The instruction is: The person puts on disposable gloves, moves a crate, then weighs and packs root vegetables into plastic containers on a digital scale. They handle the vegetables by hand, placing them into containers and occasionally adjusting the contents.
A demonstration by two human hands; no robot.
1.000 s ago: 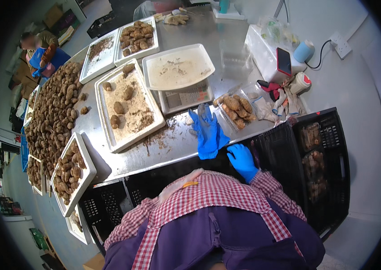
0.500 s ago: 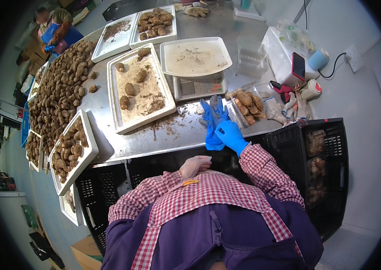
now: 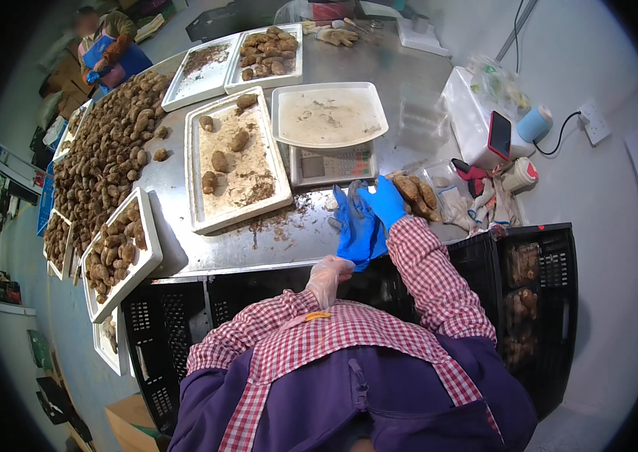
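My left hand [image 3: 328, 277], in a clear plastic glove, is low in front of my apron at the table's front edge. Its fingers are curled, with the tips by the cuff of a blue glove [image 3: 358, 232]; what lies between them is hidden. My right hand [image 3: 386, 202] wears a blue glove and reaches over the table. Its fingers are closed against the upper part of that loose glove, which has dirt-darkened fingers and lies over the table's edge. Just right of my right hand are brown tubers [image 3: 418, 197] in a clear tray, partly covered by it.
Ahead stands a scale [image 3: 334, 166] topped by a white tray [image 3: 328, 113]. Left of it, a foam tray [image 3: 240, 169] holds several tubers, beside a large tuber heap [image 3: 108, 143]. Black crates [image 3: 537, 301] line the front. A phone [image 3: 499, 135] leans at right. Another person [image 3: 108, 49] works far left.
My right hand has moved forward along the loose glove, from near its cuff to its upper part. My left fingers have curled more by the cuff. The whole view has shifted slightly.
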